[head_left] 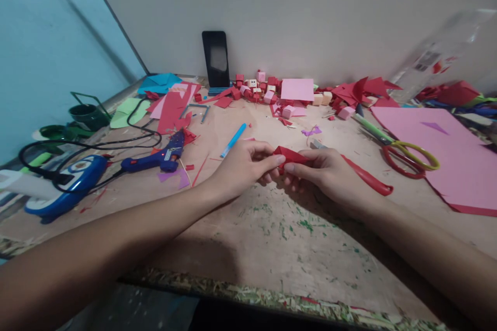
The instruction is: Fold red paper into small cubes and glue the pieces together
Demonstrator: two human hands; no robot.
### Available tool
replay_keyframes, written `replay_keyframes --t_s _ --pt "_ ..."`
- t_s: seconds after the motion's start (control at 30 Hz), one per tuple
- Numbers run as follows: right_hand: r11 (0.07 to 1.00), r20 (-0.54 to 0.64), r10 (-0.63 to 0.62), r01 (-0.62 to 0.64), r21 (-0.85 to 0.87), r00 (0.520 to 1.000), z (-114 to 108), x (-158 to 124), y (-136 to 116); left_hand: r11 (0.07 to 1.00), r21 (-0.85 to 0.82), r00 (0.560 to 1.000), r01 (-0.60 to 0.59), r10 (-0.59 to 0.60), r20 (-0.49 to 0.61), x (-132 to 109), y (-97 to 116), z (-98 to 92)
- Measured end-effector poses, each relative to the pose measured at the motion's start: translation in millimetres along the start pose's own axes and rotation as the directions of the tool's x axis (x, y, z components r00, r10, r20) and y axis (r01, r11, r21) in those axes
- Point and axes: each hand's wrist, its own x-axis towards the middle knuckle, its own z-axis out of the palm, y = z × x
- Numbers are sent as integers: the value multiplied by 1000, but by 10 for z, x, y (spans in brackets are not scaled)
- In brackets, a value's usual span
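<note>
Between my two hands, above the middle of the board, is a small piece of folded red paper [289, 154]. My left hand [254, 163] pinches its left side with thumb and fingers. From the right, my right hand [324, 168] grips the lower right part, its thumb tip close to the left thumb. The fingers partly cover the paper, so its full shape is hidden. A red-handled cutter [368, 176] lies just beyond my right hand, partly behind it. Near my left hand rests a blue pen [233, 139].
A blue glue gun [155, 159] and a blue-white power socket [70, 186] with black cable lie left. Scissors [404, 152] and pink sheets [462, 165] are right. Small paper cubes [267, 96], a leaning phone [216, 59] and a plastic bottle [438, 57] line the back.
</note>
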Motion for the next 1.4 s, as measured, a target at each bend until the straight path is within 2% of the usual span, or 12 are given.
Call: replay_keyframes --t_s 1.4 --pt "1000 -2 3 -3 -28 1000 -14 -5 7 1000 2 1000 -3 3 -13 4 12 -4"
